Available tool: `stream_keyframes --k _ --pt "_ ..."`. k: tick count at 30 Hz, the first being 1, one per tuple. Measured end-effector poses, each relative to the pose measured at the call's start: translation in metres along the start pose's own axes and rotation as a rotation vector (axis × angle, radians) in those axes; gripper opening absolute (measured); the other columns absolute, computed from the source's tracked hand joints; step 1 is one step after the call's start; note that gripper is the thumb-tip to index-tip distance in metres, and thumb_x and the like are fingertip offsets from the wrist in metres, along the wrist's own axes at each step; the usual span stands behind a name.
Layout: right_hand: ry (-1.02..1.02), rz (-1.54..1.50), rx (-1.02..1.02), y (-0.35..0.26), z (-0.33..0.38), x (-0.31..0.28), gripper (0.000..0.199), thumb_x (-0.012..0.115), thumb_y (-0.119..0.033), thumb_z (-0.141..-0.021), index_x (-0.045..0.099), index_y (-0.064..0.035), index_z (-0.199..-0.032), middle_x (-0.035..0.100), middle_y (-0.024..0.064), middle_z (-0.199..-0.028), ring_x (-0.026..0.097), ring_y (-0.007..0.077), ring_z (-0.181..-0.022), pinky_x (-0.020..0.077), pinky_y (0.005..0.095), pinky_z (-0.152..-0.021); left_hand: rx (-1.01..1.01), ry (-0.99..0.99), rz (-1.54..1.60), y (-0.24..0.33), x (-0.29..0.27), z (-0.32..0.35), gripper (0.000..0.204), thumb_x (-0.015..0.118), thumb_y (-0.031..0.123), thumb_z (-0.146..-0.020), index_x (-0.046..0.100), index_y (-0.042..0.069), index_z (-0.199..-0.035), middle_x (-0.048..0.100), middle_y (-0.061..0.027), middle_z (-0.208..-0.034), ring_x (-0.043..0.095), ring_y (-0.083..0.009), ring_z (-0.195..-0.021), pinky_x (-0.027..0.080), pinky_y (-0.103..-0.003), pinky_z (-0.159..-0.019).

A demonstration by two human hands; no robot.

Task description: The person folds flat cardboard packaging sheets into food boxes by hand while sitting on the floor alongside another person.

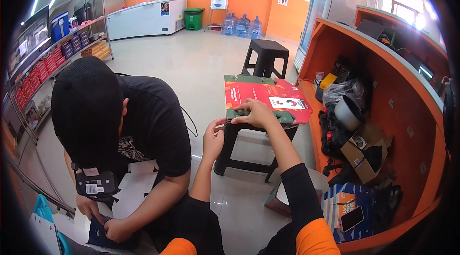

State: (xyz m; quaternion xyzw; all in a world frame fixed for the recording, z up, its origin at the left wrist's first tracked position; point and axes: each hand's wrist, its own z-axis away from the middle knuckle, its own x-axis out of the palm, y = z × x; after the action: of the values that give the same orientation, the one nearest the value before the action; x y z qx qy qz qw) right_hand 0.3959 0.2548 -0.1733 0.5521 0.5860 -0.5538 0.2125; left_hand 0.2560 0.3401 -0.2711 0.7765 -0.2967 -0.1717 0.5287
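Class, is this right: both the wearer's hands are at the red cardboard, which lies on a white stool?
The stool isn't white but black, as the head view shows; the left hand and right hand are at the red cardboard.

Carton (249, 93) on a stool (231, 145), between a co-worker (155, 111) on the left and a shelf unit (417, 159) on the right.
Left hand (213, 141) at the carton's near left corner, right hand (258, 112) over its near edge; second stool (266, 54) just behind; phone (352, 219) on a box (334, 203) at lower right; far back, from left, freezer (139, 19), bin (193, 20), water bottles (242, 27).
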Motion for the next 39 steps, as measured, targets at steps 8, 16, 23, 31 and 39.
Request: stream_keyframes --k 8,16,23,31,39 --pt "-0.001 0.042 -0.013 0.002 -0.002 0.002 0.054 0.074 -0.047 -0.054 0.066 -0.0135 -0.096 0.057 0.0074 -0.088 0.056 0.0249 -0.087 0.0438 0.0352 -0.077 0.053 0.039 -0.148 0.007 -0.001 -0.002 0.042 0.04 -0.004 -0.071 0.058 0.009 -0.108 0.05 -0.0104 -0.108 0.049 -0.0171 -0.099 0.045 -0.028 -0.074" --pt "0.098 0.16 -0.099 -0.013 0.004 0.011 0.04 0.067 -0.039 -0.062 0.065 -0.0085 -0.088 0.058 0.009 -0.089 0.056 0.0264 -0.085 0.0449 0.037 -0.077 0.026 0.018 -0.021 0.008 -0.001 -0.002 0.043 0.043 -0.003 -0.071 0.056 0.01 -0.11 0.046 -0.0089 -0.109 0.047 -0.0164 -0.098 0.043 -0.025 -0.076" --pt "0.196 0.468 -0.155 -0.021 -0.01 0.043 0.021 0.059 -0.022 -0.066 0.062 -0.0031 -0.077 0.058 0.015 -0.076 0.059 0.0284 -0.074 0.0473 0.0365 -0.067 0.019 0.015 0.049 0.003 0.012 -0.001 0.031 0.048 0.004 -0.081 0.049 0.008 -0.112 0.045 -0.0077 -0.109 0.053 -0.0177 -0.085 0.044 -0.026 -0.075" --pt "0.29 0.558 -0.101 -0.019 -0.014 0.033 0.011 0.059 -0.014 -0.067 0.063 -0.0043 -0.072 0.058 0.0148 -0.076 0.06 0.0274 -0.072 0.0481 0.0355 -0.063 0.366 0.123 -0.606 0.021 0.019 0.004 0.019 0.055 0.012 -0.081 0.056 0.005 -0.099 0.052 -0.0113 -0.095 0.053 -0.0258 -0.087 0.043 -0.034 -0.074" --pt "0.708 0.3 -0.079 -0.012 -0.004 -0.074 0.015 0.049 -0.009 -0.076 0.06 -0.0071 -0.086 0.059 0.0155 -0.073 0.06 0.0304 -0.066 0.0468 0.0408 -0.061 0.37 0.178 -0.622 0.017 0.021 0.002 0.014 0.055 0.01 -0.08 0.06 0.006 -0.093 0.055 -0.0097 -0.089 0.056 -0.023 -0.079 0.044 -0.032 -0.07"
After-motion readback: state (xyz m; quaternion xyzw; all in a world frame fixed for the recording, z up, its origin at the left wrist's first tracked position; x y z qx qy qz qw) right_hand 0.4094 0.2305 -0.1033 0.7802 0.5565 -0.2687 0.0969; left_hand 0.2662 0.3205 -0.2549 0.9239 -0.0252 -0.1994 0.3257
